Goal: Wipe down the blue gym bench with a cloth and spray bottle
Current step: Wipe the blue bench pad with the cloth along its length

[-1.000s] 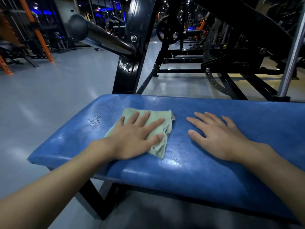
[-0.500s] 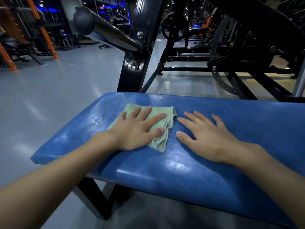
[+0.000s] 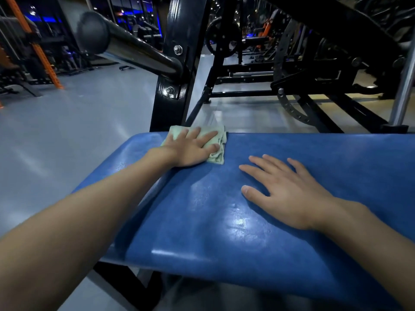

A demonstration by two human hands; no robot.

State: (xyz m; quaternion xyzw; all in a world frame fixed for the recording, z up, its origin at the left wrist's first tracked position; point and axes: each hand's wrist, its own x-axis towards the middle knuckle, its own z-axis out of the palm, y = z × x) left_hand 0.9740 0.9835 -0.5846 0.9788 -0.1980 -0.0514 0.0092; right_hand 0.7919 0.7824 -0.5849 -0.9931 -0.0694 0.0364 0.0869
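One cloth, pale green and folded, lies on the far edge of the blue bench, partly overhanging that edge, just in front of the black upright post. Left hand lies flat on the cloth, fingers spread and extended, pressing rather than gripping. Right hand rests palm-down on bare vinyl, well apart from the cloth, fingers splayed, holding nothing; apparently bracing. Spray bottle: not in view.

Step in hand, by judgement: wiping stroke, at its far limit on the left portion of the pad. Vinyl nearer the camera shows glossy highlights; wet or merely shiny, cannot tell.

Next move likely calls for drawing the cloth back toward the near edge, or sideways to the right, with pressure kept flat so it does not slip off the far edge. Right-hand area remains to be covered; that hand would need to lift clear.
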